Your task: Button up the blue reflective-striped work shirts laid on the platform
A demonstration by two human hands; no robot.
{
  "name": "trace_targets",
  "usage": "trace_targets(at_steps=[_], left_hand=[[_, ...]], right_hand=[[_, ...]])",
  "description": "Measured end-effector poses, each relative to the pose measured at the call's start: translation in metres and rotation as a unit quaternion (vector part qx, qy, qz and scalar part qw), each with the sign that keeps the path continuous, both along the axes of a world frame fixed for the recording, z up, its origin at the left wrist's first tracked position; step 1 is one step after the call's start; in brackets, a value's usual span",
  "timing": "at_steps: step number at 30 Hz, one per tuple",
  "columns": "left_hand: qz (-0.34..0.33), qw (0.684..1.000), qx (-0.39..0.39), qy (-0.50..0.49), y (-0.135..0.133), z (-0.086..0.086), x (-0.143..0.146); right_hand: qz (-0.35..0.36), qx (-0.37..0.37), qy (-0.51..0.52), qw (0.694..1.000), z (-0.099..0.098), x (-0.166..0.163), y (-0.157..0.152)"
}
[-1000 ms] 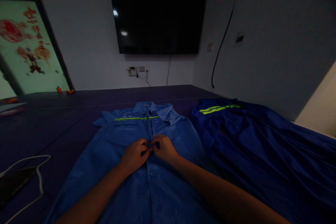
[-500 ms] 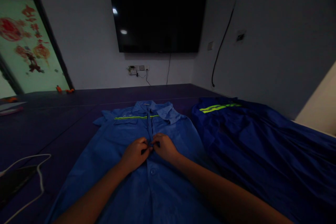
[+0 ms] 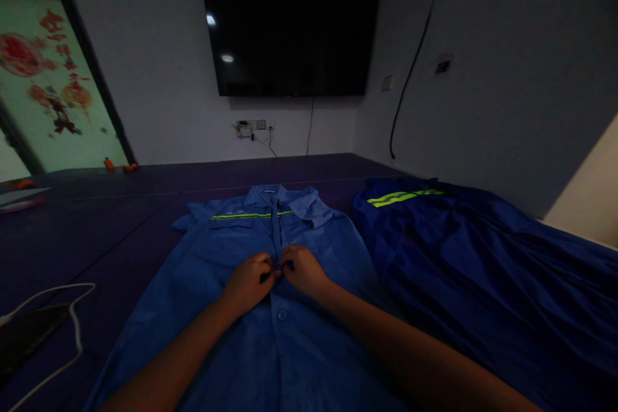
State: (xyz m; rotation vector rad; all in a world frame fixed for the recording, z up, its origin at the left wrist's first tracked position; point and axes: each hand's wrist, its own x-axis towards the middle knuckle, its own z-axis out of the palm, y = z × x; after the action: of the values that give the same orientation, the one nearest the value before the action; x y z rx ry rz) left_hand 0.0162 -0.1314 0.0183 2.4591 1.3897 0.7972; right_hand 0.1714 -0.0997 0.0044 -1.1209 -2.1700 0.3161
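A big, flat purple surface (image 3: 120, 228) has thin lines across it. A blue shirt (image 3: 251, 347) lies spread out on it. Darker blue clothes (image 3: 463, 270) lie right beside the shirt. Left of the shirt are a white cord (image 3: 78, 335) and a flat, dark thing (image 3: 33, 335).

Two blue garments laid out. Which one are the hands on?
The lighter blue shirt: the left hand and right hand meet at its front. Neither hand touches the darker blue garment to its right, with the broader yellow-green band.
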Motion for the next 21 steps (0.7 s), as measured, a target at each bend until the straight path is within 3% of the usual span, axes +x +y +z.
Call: trace_targets(at_steps=[17, 21], left_hand=[[0.008, 1.000, -0.011, 0.014, -0.0003, 0.0018, 0.0004], [0.002, 1.000, -0.007, 0.008, 0.0000, 0.0004, -0.0002]], right_hand=[[0.023, 0.037, -0.096, 0.994, 0.0019, -0.0007, 0.0001], [0.021, 0.034, -0.078, 0.996, -0.0003, 0.0003, 0.0005]])
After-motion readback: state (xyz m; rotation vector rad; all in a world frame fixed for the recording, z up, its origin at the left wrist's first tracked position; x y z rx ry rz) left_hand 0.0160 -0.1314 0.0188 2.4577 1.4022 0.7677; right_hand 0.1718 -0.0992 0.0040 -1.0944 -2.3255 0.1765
